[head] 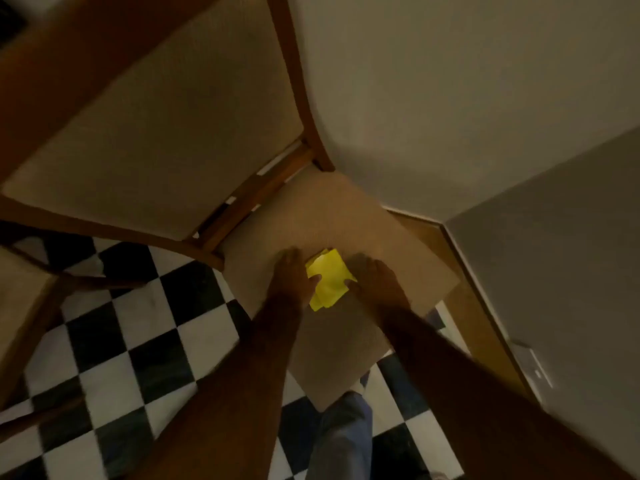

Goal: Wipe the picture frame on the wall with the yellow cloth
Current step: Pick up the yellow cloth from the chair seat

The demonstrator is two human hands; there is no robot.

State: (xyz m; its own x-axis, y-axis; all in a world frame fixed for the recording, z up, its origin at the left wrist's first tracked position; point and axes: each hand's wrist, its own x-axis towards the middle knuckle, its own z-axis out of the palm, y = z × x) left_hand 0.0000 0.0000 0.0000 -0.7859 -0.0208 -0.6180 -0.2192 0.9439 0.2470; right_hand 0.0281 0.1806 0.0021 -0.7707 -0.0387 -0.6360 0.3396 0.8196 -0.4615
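A folded yellow cloth lies on the beige padded seat of a wooden chair. My left hand rests at the cloth's left edge, thumb touching it. My right hand lies at its right edge, fingertips over the cloth's side. Both hands are flat with fingers spread, one on each side of the cloth; neither has it lifted. No picture frame is in view. The picture is dim and a little blurred.
The chair's upholstered back with wooden rails fills the upper left. A plain wall meets a second wall at the right, with a wooden skirting board and a wall socket. Black-and-white checkered floor lies below; my trouser leg shows.
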